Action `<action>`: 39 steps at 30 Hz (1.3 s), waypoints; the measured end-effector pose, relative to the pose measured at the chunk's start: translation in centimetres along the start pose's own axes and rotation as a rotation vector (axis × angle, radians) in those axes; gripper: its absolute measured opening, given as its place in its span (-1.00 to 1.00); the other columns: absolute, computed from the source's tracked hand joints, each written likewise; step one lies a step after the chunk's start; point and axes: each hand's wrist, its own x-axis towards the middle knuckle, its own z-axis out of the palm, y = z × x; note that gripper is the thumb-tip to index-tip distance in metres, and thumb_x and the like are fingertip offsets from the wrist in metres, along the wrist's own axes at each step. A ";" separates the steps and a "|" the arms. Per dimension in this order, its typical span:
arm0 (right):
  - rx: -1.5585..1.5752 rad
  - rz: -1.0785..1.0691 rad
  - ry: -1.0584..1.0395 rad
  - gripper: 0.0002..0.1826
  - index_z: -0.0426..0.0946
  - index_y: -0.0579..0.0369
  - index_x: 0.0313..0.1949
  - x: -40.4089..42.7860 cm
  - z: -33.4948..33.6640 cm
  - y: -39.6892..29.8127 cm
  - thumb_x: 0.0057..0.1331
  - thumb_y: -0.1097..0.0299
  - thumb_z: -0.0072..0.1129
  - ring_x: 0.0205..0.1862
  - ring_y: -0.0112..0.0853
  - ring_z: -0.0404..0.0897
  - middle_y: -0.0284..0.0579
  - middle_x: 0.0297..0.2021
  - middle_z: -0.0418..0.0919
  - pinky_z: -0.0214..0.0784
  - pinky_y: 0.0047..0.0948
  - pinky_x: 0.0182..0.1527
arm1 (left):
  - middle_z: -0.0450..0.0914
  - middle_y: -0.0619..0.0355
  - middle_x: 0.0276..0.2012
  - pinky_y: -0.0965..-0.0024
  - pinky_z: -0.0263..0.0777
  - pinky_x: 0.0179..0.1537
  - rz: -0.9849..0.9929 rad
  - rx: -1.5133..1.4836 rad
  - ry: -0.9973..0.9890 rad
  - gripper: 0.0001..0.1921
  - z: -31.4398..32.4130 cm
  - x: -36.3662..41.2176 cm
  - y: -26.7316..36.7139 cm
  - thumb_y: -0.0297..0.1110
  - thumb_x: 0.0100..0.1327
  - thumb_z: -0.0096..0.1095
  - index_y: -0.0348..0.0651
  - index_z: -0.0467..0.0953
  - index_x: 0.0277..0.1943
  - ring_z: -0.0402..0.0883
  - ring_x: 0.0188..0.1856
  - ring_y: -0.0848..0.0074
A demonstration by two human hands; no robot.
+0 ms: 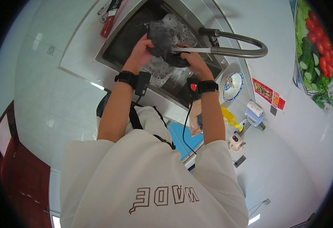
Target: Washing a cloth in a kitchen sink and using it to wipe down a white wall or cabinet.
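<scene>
A wet dark grey cloth (161, 40) is stretched between both hands above a dark sink (129, 37). My left hand (141, 50) grips its left side, with the fingers partly hidden by the fabric. My right hand (193, 58) holds the darker, bunched right end. A curved metal faucet (240, 52) reaches in from the right, and a white stream of water (192, 50) runs sideways in the picture from its spout onto the cloth. Soapy foam (180, 30) lies in the sink behind and below the cloth.
Right of the sink, a blue-rimmed bowl (233, 88) holds chopsticks. Nearer me are a yellow liquid bottle (229, 116), a pinkish package (195, 119) and a cream-coloured appliance (236, 142). A red-handled tool (108, 26) lies on the counter left of the sink.
</scene>
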 end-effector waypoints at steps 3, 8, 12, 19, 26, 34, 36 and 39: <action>0.283 0.161 -0.046 -0.78 0.44 0.22 -0.20 2.0 -1.7 3.8 0.12 0.50 0.02 -0.36 -0.48 0.44 -0.23 -0.36 0.48 0.32 -0.55 -0.30 | 0.45 0.06 -0.05 0.24 0.30 0.06 -0.046 0.036 -0.033 -0.46 1.8 0.1 0.0 -0.65 -0.05 -0.16 -0.25 0.31 0.10 0.42 -0.03 0.31; 0.475 0.235 0.009 -0.85 0.37 0.18 -0.28 2.6 0.3 4.0 0.13 0.52 0.05 -0.33 -0.47 0.42 -0.23 -0.35 0.44 0.33 -0.49 -0.23 | 0.45 0.05 -0.06 0.25 0.35 0.03 -0.008 0.000 -0.059 -0.46 1.0 -0.5 1.8 -0.66 -0.07 -0.19 -0.28 0.31 0.09 0.45 -0.04 0.30; 0.335 -0.034 -0.029 -0.81 0.37 0.19 -0.22 4.8 -4.2 6.8 0.17 0.46 0.07 -0.20 -0.44 0.45 -0.21 -0.27 0.46 0.32 -0.41 -0.08 | 0.46 0.04 -0.11 0.25 0.39 0.01 0.036 -0.043 0.095 -0.50 1.4 -0.2 1.8 -0.67 -0.06 -0.21 -0.28 0.32 0.04 0.47 -0.07 0.29; 0.329 0.121 -0.080 -0.63 0.48 0.18 -0.04 0.9 3.4 -4.8 0.14 0.39 0.09 -0.12 -0.43 0.49 -0.18 -0.12 0.51 0.35 -0.42 -0.03 | 0.46 0.04 -0.13 0.23 0.40 -0.01 0.083 -0.192 0.240 -0.66 -5.4 0.0 2.0 -0.61 0.05 -0.17 -0.27 0.36 -0.08 0.49 -0.09 0.28; 0.332 -0.069 0.105 -0.67 0.48 0.17 -0.05 0.3 3.2 -4.8 0.19 0.38 0.03 -0.19 -0.43 0.52 -0.20 -0.24 0.52 0.36 -0.49 -0.07 | 0.43 -0.05 -0.03 0.30 0.25 0.11 0.127 0.439 0.577 -0.56 -4.2 -0.4 0.7 -0.45 0.08 0.02 -0.45 0.30 0.05 0.41 0.02 0.22; 0.615 -0.219 0.078 -0.60 0.40 0.22 -0.02 -0.6 3.4 -4.2 0.10 0.48 0.00 -0.05 -0.31 0.43 -0.07 -0.11 0.42 0.27 -0.34 0.05 | 0.39 -0.11 -0.01 0.18 0.36 -0.07 0.326 1.368 0.411 -0.51 -2.6 0.5 -3.5 -0.28 0.08 0.23 -0.30 0.26 0.03 0.47 -0.07 0.20; 0.628 -0.248 -0.014 -0.56 0.31 0.19 0.05 -0.9 3.8 -3.9 0.12 0.49 -0.08 0.07 -0.24 0.35 -0.04 -0.02 0.37 0.14 -0.30 0.19 | 0.36 0.02 -0.01 0.22 0.40 -0.14 0.095 0.729 0.192 -0.50 0.2 1.2 -4.5 -0.14 0.15 0.19 -0.21 0.19 0.02 0.47 -0.10 0.31; 0.591 -0.241 -0.019 -0.55 0.34 0.18 0.02 -2.4 3.4 -3.6 0.07 0.50 -0.02 -0.01 -0.32 0.39 -0.11 -0.09 0.40 0.19 -0.35 0.11 | 0.51 0.24 -0.27 0.40 0.38 -0.18 0.012 0.318 0.393 -0.66 5.4 1.1 -5.5 -0.06 0.26 0.05 -0.12 0.35 -0.08 0.51 -0.18 0.42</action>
